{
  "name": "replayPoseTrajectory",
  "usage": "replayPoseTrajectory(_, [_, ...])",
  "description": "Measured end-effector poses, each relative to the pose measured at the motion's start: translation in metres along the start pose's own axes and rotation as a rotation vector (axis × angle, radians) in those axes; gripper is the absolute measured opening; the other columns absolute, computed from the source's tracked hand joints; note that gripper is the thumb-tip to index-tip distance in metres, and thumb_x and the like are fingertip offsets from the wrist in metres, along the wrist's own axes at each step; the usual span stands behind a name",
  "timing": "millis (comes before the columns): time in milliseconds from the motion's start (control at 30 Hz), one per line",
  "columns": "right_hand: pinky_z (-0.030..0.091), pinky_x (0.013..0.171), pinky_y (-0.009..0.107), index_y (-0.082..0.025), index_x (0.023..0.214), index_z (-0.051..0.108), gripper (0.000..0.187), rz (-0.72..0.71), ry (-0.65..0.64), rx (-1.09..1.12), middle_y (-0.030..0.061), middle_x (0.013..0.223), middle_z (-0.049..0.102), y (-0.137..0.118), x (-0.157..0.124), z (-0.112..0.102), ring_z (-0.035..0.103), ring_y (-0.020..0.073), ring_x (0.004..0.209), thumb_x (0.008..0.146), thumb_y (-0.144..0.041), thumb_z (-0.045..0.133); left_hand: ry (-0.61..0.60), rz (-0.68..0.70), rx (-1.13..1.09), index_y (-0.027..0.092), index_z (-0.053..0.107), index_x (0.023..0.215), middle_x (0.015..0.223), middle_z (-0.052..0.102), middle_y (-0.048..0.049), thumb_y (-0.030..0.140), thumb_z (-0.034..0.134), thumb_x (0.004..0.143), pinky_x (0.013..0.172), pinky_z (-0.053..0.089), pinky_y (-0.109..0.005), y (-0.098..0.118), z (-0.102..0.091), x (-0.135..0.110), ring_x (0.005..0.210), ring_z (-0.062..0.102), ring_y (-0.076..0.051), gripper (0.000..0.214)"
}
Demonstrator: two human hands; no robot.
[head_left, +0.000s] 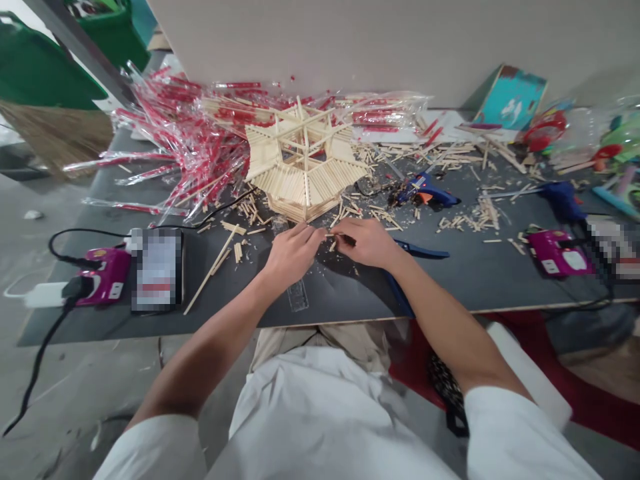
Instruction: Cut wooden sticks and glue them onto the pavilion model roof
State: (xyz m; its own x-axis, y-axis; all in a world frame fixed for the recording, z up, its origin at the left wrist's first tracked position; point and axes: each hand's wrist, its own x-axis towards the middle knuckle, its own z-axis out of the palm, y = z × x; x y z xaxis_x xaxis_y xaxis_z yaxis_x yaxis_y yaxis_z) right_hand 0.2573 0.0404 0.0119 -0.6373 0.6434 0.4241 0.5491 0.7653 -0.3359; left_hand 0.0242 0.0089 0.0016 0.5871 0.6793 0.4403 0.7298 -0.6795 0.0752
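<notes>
Currently just in front of the wooden-stick model [325, 183]: left hand [296, 250] and right hand [367, 243] close together, low over the dark tabletop [230, 293]. Right grip narrow, thumb and finger pinched on a short wooden stick [330, 235] near the model's front edge. Left fingers curled in toward the same piece; cannot tell if gripping it or only alongside. Model standing on the table beyond both hands, with flared panels of sticks laid side by side and an open frame of crossed sticks on top.

To the left of the model and partly behind: heap of red-and-clear plastic wrappers [185, 140]. Farther left and nearer the body: smartphone [157, 270], screen blurred, beside a purple power socket [107, 273] with plugs in. Between phone and model: long thin stick [210, 270], aslant. In front of the model, partly under the left forearm: clear plastic strip [299, 297].

To the right of the model: blue glue gun [427, 190] among scattered stick offcuts [465, 220]. Right and nearer: blue-handled cutting tool [423, 250], partly behind the right forearm. Far right and behind: turquoise box [513, 97], tilted.
</notes>
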Motion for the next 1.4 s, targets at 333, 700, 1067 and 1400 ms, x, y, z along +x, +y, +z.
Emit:
replayPoseTrajectory(333, [0.051, 0.072, 0.029, -0.017, 0.104, 0.074, 0.022, -0.002, 0.017, 0.036, 0.0095, 0.098, 0.077, 0.003, -0.001, 0.0, 0.071, 0.0189, 0.081, 0.094, -0.017, 0.055, 0.006, -0.041, -0.011, 0.018, 0.062, 0.12, 0.092, 0.072, -0.0059, 0.009, 0.046, 0.102, 0.073, 0.048, -0.032, 0.006, -0.002, 0.002, 0.09, 0.067, -0.022, 0.026])
replayPoseTrajectory(700, [0.048, 0.071, 0.03, -0.018, 0.107, 0.074, 0.025, -0.012, 0.002, -0.02, 0.0086, 0.092, 0.074, 0.003, -0.002, -0.002, 0.068, 0.0193, 0.082, 0.095, -0.015, 0.052, -0.009, -0.038, 0.04, 0.017, 0.063, 0.121, 0.093, 0.073, -0.0074, 0.017, 0.039, 0.108, 0.076, 0.048, -0.029, 0.007, 0.001, 0.005, 0.089, 0.068, -0.019, 0.027])
replayPoseTrajectory(1067, [0.049, 0.073, 0.03, -0.018, 0.108, 0.076, 0.028, -0.005, 0.006, -0.012, 0.009, 0.095, 0.075, 0.007, -0.003, 0.003, 0.069, 0.0201, 0.085, 0.096, -0.016, 0.051, -0.018, -0.042, 0.0, 0.016, 0.064, 0.12, 0.091, 0.072, -0.0086, 0.019, 0.039, 0.109, 0.073, 0.049, -0.03, 0.007, -0.001, 0.008, 0.089, 0.068, -0.02, 0.028])
replayPoseTrajectory(1400, [0.052, 0.098, 0.045, -0.022, 0.111, 0.075, 0.024, 0.014, 0.11, 0.006, 0.0099, 0.11, 0.075, 0.004, -0.002, -0.024, 0.067, 0.026, 0.107, 0.102, -0.024, 0.052, 0.005, -0.054, 0.0, 0.016, 0.064, 0.12, 0.09, 0.071, -0.0078, 0.017, 0.041, 0.108, 0.07, 0.046, -0.031, 0.007, -0.002, 0.004, 0.087, 0.067, -0.02, 0.026])
